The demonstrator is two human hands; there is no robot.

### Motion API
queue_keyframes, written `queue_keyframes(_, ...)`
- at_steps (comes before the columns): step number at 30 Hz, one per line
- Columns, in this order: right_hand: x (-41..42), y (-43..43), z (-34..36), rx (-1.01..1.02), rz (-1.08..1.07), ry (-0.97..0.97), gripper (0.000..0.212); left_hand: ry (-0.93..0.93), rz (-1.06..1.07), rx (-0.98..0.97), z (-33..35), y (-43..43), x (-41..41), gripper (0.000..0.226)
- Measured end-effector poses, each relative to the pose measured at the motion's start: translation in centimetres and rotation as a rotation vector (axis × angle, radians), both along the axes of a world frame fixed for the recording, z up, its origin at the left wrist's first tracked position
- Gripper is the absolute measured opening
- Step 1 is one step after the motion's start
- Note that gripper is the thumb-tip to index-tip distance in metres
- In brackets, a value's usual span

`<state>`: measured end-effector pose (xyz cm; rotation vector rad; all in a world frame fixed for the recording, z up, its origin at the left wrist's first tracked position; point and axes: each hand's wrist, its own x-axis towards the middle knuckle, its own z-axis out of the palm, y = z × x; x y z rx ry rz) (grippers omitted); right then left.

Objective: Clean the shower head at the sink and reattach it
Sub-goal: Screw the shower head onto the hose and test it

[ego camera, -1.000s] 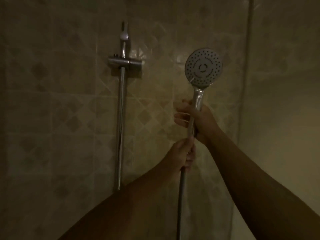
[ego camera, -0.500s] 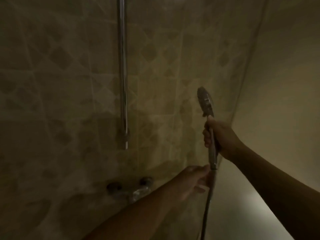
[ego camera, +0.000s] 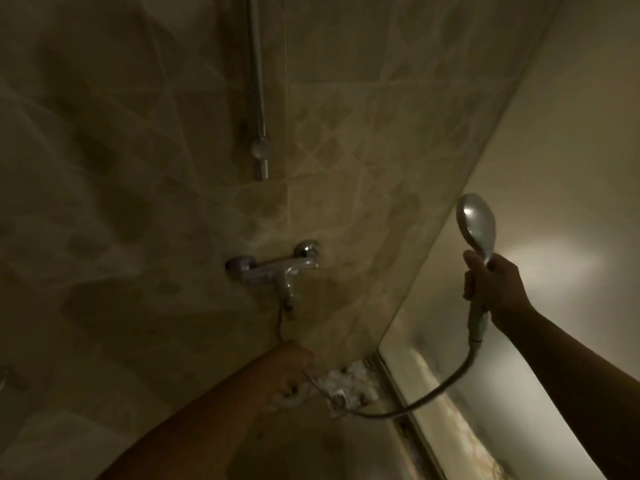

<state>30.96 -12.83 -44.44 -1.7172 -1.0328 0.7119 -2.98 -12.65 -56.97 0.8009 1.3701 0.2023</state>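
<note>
Lighting is dim and the lower frame is blurred.

The round chrome shower head [ego camera: 476, 225] is off its mount, held upright at the right of the frame in front of a smooth frosted panel [ego camera: 571, 150]. Its glossy, domed back faces the camera. The spray face is not visible.

The right hand [ego camera: 495, 289] is clamped on the neck just below the disc, with the thumb up against the chrome and the fingers wrapped round the stem. The pale cylindrical lower handle [ego camera: 478, 322] protrudes beneath the fist.

A thin, flexible metal hose [ego camera: 381, 415] leaves the handle base, hangs in a slack loop above the floor and rises to the left hand [ego camera: 287, 372]. A second run climbs from that hand to the underside of the wall-mounted chrome mixer valve [ego camera: 273, 268].

The left hand is low and centred, close to the wall. Its fingers appear curled round the hose, though blur hides the detail of the grip.

The mixer is a horizontal polished bar on two round wall flanges. Above it a straight chrome slide rail [ego camera: 258, 81] runs vertically and ends at a round bracket.

The wall [ego camera: 346, 133] is beige glazed tile with pale grout lines and a diamond inlay pattern.

The floor in the corner is light pebble mosaic [ego camera: 356, 375] with a small square metal drain grate [ego camera: 338, 400]. A metal track [ego camera: 398, 407] borders the panel's foot.
</note>
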Motion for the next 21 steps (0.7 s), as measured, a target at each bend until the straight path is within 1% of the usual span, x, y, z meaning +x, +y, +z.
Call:
queue_keyframes(1,0.2,-0.3,-0.9,-0.017,-0.017,-0.002,0.025,0.008,0.157,0.032,-0.3,0.2,-0.8,0.016)
queue_keyframes(2,0.4,-0.5,-1.7,-0.034,-0.033,-0.011,0.026,0.013,0.305,0.106,-0.6,0.6,-1.5,0.005)
queue_keyframes(3,0.6,-0.6,-2.3,-0.048,-0.044,-0.020,0.027,0.030,0.394,0.203,-0.7,1.2,-2.0,0.019)
queue_keyframes(4,0.7,-0.7,-2.9,-0.060,-0.052,-0.026,0.028,0.011,0.429,0.295,-0.9,1.8,-2.3,0.036)
queue_keyframes(5,0.9,-0.8,-3.3,-0.069,-0.059,-0.031,0.029,-0.034,0.446,0.368,-0.3,2.4,-2.3,0.045)
queue_keyframes(6,1.1,-0.8,-3.7,-0.075,-0.066,-0.037,0.030,-0.076,0.459,0.420,0.1,3.1,-2.2,0.046)
queue_keyframes(7,1.2,-0.9,-4.0,-0.085,-0.073,-0.044,0.031,-0.103,0.460,0.440,0.8,3.7,-1.9,0.048)
queue_keyframes(9,1.2,-1.0,-4.6,-0.097,-0.085,-0.050,0.031,-0.134,0.499,0.432,1.6,5.5,-1.1,0.063)
queue_keyframes(11,1.3,-1.0,-5.1,-0.114,-0.089,-0.070,0.030,-0.126,0.627,0.388,1.6,7.4,-0.1,0.069)
queue_keyframes(13,1.5,-0.9,-5.6,-0.149,-0.086,-0.108,0.031,-0.094,0.737,0.346,0.9,8.8,0.7,0.066)
queue_keyframes(15,2.0,-0.5,-5.9,-0.173,-0.089,-0.144,0.031,-0.002,0.758,0.346,0.2,9.6,1.0,0.050)
queue_keyframes(16,2.2,-0.2,-6.0,-0.183,-0.091,-0.157,0.030,0.030,0.752,0.347,0.1,9.8,1.1,0.040)
queue_keyframes(17,2.5,0.0,-6.0,-0.191,-0.095,-0.168,0.030,0.043,0.747,0.346,-0.1,10.0,1.2,0.035)
queue_keyframes(21,4.1,0.7,-5.9,-0.231,-0.115,-0.232,0.027,0.104,0.741,0.333,-0.2,10.3,1.4,0.035)
